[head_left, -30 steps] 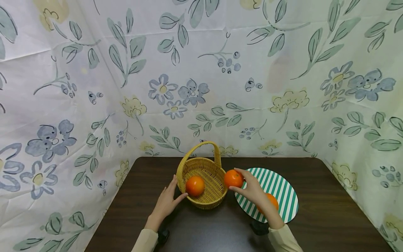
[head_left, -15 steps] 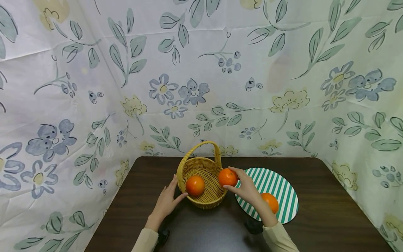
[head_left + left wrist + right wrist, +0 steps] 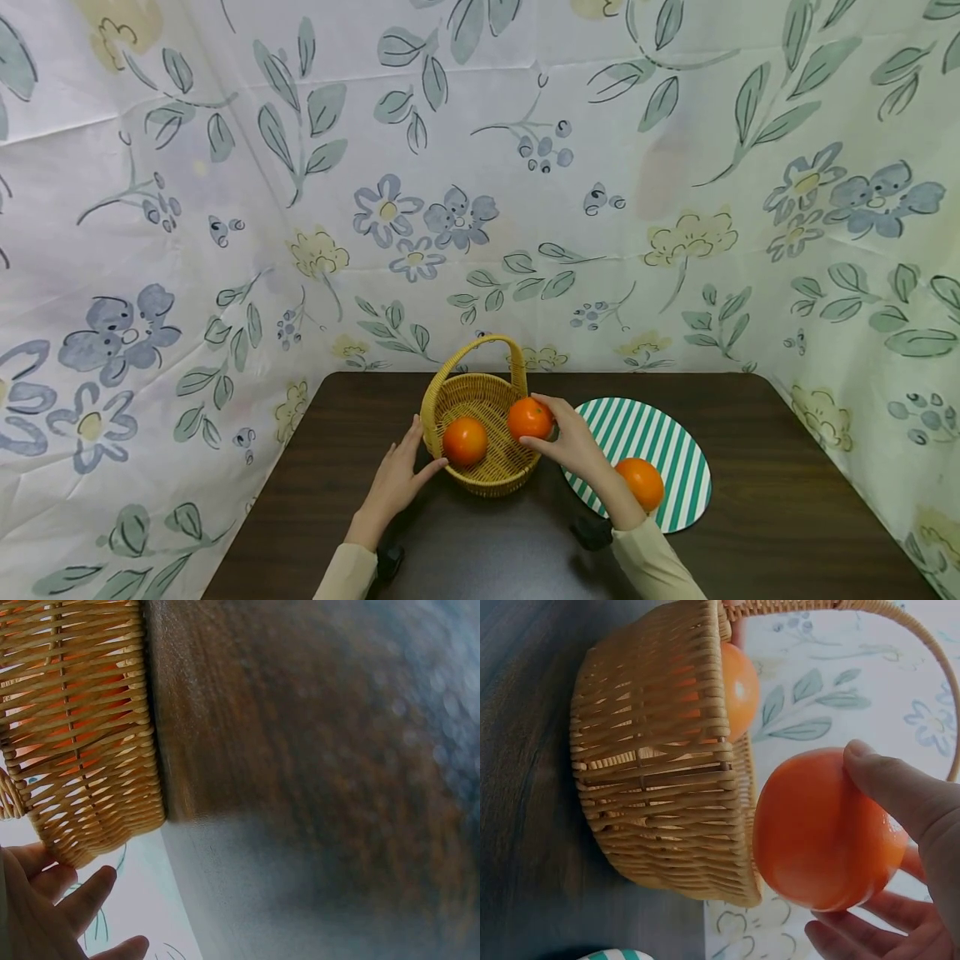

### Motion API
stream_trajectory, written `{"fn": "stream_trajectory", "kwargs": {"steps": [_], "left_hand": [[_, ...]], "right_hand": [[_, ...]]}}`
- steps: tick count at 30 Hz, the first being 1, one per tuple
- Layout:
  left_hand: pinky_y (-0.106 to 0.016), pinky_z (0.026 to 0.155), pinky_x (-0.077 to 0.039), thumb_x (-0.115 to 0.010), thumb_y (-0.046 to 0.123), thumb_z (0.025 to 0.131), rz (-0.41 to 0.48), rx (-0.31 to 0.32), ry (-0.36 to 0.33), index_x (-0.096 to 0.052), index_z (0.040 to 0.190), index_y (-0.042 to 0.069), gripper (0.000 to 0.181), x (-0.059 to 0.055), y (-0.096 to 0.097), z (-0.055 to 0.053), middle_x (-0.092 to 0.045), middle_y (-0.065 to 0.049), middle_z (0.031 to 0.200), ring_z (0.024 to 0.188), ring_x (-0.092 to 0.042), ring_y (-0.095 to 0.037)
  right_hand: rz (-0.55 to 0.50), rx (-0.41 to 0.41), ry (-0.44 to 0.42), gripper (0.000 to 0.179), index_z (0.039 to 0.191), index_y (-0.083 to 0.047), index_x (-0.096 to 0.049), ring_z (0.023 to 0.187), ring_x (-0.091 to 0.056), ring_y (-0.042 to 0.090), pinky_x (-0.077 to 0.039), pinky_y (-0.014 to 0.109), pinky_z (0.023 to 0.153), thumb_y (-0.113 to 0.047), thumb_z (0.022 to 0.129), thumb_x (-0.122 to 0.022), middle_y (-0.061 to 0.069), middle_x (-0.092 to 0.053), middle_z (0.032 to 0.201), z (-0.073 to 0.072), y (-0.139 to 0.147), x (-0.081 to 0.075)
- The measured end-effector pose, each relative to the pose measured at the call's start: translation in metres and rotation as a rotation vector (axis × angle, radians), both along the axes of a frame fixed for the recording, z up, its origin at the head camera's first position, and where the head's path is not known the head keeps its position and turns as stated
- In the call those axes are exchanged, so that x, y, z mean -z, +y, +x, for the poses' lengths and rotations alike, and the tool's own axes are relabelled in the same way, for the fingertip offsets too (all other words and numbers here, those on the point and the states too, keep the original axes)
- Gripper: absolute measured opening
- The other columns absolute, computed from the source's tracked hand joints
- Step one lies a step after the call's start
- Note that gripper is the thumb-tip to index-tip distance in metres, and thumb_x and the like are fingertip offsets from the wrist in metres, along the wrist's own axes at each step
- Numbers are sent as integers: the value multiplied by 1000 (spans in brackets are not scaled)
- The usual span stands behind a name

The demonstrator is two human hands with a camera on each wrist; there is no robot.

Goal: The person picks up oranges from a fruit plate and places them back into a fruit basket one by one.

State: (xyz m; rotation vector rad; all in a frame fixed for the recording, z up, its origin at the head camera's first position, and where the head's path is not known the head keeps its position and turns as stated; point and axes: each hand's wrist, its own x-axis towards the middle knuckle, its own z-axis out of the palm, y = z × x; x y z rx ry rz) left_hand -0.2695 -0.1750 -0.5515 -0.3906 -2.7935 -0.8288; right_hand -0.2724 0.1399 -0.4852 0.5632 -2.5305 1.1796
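A wicker basket (image 3: pixel 491 489) with a tall arched handle stands on the table, and one glossy round orange fruit (image 3: pixel 465 442) lies inside at its left. My left hand (image 3: pixel 396 482) rests against the basket's left side, thumb at the front rim; in the left wrist view, its spread fingers (image 3: pixel 88 898) touch the weave. Between thumb and fingers, my right hand (image 3: pixel 576 443) holds another smooth round orange fruit (image 3: pixel 528 418) over the basket's right rim. The right wrist view shows this held fruit (image 3: pixel 825 829) just beyond the basket's opening, clear of the wicker.
Right of the basket lies an oval green-and-white striped plate or mat (image 3: pixel 681 467) bearing one more orange fruit (image 3: pixel 641 483), partly behind the right forearm. The dark wooden table (image 3: pixel 757 517) ends at a floral cloth backdrop (image 3: pixel 600 208).
My right hand has carried its fruit leftward from above the striped plate's edge to over the basket's right rim. The left hand and basket have stayed in place.
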Motion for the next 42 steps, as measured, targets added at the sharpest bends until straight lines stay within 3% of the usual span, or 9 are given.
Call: {"fn": "stream_trajectory", "kwargs": {"steps": [23,30,42], "left_hand": [[-56,110,-20,-49,66,83,12,-13,-13,-17,150,18,89,2,-1,-2,-17,-3,154,137,-29,-25],[-55,110,-20,-52,62,84,21,-11,-32,-16,150,18,87,2,0,2,-18,-5,154,137,-30,-24],[-57,108,-22,-52,62,83,22,-5,-1,-20,149,15,87,1,0,1,-21,-10,153,136,-32,-27]], "right_hand": [[39,11,-17,70,133,-15,-49,105,-57,25,-52,42,81,-37,74,-77,10,-52,126,-18,-11,16],[30,14,-46,72,134,-13,-49,105,-57,25,-51,44,83,-38,73,-78,10,-53,125,-22,-12,18],[62,-9,-55,71,134,-11,-49,108,-56,29,-50,47,85,-36,74,-77,12,-51,127,-27,-16,17]]}}
